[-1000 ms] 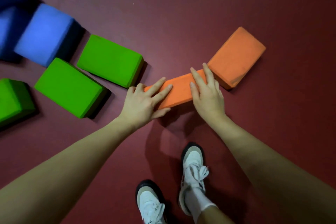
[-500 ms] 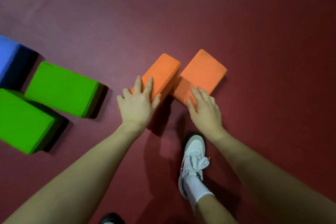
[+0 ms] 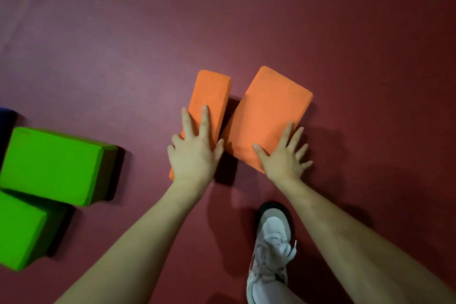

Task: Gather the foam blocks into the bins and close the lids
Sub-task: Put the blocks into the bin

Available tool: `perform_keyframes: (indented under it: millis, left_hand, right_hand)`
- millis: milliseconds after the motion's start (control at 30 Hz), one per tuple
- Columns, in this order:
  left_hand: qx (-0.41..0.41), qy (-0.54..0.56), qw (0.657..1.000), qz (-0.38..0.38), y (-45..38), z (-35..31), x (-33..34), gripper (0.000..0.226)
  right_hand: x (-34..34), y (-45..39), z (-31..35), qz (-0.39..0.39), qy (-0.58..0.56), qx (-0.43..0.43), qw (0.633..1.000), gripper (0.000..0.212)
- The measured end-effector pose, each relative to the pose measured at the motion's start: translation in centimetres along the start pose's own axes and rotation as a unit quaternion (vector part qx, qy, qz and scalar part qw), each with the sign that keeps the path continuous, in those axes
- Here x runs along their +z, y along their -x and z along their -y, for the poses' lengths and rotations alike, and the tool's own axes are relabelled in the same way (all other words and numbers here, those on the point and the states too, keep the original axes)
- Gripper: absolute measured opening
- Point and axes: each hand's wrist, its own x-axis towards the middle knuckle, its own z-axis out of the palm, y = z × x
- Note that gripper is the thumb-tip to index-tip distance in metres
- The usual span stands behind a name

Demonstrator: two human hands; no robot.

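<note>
Two orange foam blocks lie side by side on the dark red floor, both pointing away from me. The left orange block (image 3: pixel 212 96) stands on a narrow side. My left hand (image 3: pixel 195 153) rests on its near end with straight fingers on top and the thumb against its right side. The right orange block (image 3: pixel 269 113) lies flat. My right hand (image 3: pixel 283 158) presses its near right corner with spread, straight fingers. A narrow gap separates the two blocks. No bin or lid is in view.
Two green foam blocks, one (image 3: pixel 56 165) behind the other (image 3: pixel 19 229), lie at the left edge, with a sliver of a blue block (image 3: pixel 5 116) beyond them. My white shoe (image 3: pixel 271 242) stands just below my right hand. Bare red floor (image 3: pixel 246 20) stretches ahead and to the right.
My left hand has swung the left orange block round from crosswise to pointing away, beside the other. My right hand moved onto the right block. The view shifted right, so the green blocks slid left.
</note>
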Motion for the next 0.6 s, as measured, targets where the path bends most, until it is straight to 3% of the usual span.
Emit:
perform_keyframes:
  millis: [100, 233, 467, 600]
  left_hand:
    - [0.007, -0.012, 0.999, -0.045, -0.7, -0.9, 0.8, 0.076]
    - [0.007, 0.005, 1.000, -0.022, -0.2, -0.1, 1.4, 0.074]
    - [-0.030, 0.047, 0.998, 0.010, 0.4, 2.2, 0.4, 0.073]
    - [-0.074, 0.069, 0.995, 0.016, 0.6, 3.7, -0.6, 0.072]
  right_hand:
    - [0.3, -0.6, -0.1, 0.014, -0.069, 0.035, 0.997, 0.123]
    - [0.3, -0.9, -0.3, 0.033, -0.210, 0.019, 0.977, 0.118]
    - [-1.0, 1.2, 2.6, -0.026, -0.292, -0.141, 0.946, 0.103]
    - [-1.2, 2.6, 3.7, -0.036, -0.241, -0.257, 0.935, 0.096]
